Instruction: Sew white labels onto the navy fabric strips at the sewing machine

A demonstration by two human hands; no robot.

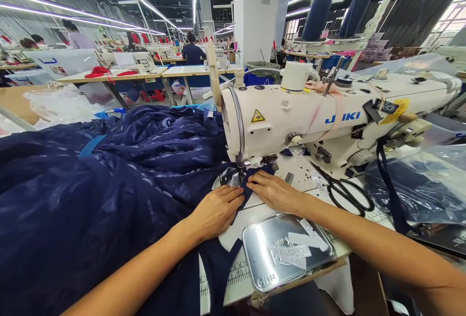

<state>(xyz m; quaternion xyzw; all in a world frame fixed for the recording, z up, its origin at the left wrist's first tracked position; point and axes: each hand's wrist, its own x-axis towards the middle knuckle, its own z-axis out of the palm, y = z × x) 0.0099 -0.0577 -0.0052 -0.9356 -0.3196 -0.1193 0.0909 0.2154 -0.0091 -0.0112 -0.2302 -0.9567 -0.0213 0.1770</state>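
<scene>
A white sewing machine [276,112] stands over a navy fabric strip [251,185] that runs under its needle area. My left hand [218,209] presses on the strip just in front of the presser foot [241,173], fingers close together. To the right of the foot, my right hand [273,190] rests its fingertips on the same strip, its fingers bent and close together. A large heap of navy fabric [91,199] covers the left side. The strip passes beneath my left hand, and its lower end hangs over the table's front edge.
Black scissors [349,194] lie right of my right hand. A metal tin lid [262,262] with paper labels sits near the front edge. A plastic bag of dark fabric [425,185] is at the right. Two navy thread cones [316,17] stand behind; people work farther back.
</scene>
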